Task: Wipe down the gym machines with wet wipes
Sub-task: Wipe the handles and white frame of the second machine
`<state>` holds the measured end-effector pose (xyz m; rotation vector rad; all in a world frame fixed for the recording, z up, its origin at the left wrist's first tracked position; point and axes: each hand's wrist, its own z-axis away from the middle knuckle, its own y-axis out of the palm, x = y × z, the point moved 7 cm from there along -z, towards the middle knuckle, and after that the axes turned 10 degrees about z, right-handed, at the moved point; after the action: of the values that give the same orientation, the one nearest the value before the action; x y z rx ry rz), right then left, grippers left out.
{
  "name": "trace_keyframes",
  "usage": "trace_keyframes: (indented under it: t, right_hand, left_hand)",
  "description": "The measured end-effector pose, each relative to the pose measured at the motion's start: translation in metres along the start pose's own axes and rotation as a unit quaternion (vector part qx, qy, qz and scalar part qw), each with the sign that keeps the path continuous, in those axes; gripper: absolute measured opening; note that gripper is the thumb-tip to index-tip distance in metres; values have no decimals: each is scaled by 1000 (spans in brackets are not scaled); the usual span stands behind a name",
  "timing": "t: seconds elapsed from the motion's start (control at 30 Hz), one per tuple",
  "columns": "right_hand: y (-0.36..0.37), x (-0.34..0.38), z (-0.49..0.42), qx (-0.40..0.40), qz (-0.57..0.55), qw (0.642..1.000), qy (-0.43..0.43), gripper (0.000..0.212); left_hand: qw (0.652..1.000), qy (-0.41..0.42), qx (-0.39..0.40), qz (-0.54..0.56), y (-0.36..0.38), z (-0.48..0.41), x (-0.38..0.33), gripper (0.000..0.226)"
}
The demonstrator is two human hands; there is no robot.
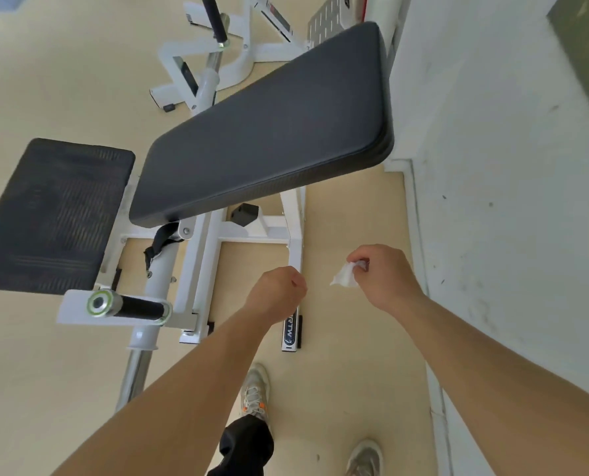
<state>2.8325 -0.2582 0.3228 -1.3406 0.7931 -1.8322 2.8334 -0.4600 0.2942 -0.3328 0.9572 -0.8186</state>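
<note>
A white gym machine frame [203, 255] carries a long black back pad [265, 132] and a black seat pad [49, 214] to its left. My right hand [385, 276] pinches a crumpled white wet wipe [345, 278] in the air, below the back pad's near end and beside the frame's white upright. My left hand [279, 292] hangs in front of that upright [295, 249] with fingers curled inward; nothing shows in it. Neither hand touches a pad.
A black-gripped handle with a chrome end [128, 305] sticks out at lower left. A white wall [505, 201] runs close along the right. More white equipment [217, 63] stands further back. My shoes [257, 389] stand on the beige floor.
</note>
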Motion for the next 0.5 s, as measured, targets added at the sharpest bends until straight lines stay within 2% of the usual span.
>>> trace_keyframes:
  t: [0.5]
  right_hand:
    - [-85, 237, 146, 78, 64, 981, -167, 31]
  left_hand:
    - [990, -60, -107, 67, -148, 240, 1, 20]
